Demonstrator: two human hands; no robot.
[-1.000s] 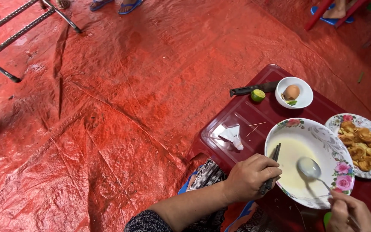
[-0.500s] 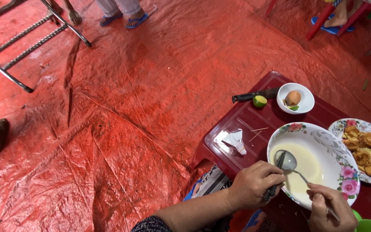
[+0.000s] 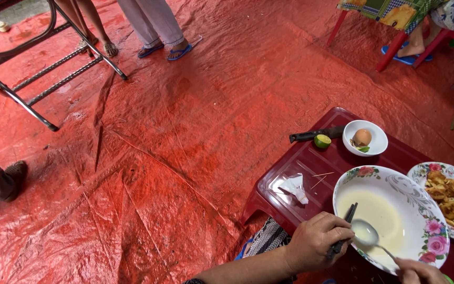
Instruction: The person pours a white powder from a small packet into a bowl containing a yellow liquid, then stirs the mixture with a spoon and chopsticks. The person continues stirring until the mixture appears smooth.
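Grip the chopsticks (image 3: 346, 231) in your left hand (image 3: 319, 243), the spoon (image 3: 369, 235) in your right hand (image 3: 419, 272); keep both over the batter bowl (image 3: 421, 197) at the desk's near edge.

From my remote seat, the right hand (image 3: 419, 271) was mostly cut off by the bottom edge at five o'clock, so I could not tell how its fingers gripped the spoon (image 3: 370, 235), and the left hand (image 3: 317, 243) covered the lower ends of the dark chopsticks (image 3: 346, 226). The plate of fried pieces (image 3: 450, 197) ran off the right edge at three o'clock. At twelve and one o'clock the standing person in blue sandals (image 3: 172, 51) and the seated person on the red chair (image 3: 395, 50) showed only as legs and feet, and the shoe (image 3: 11, 176) at nine o'clock was clipped by the left edge.
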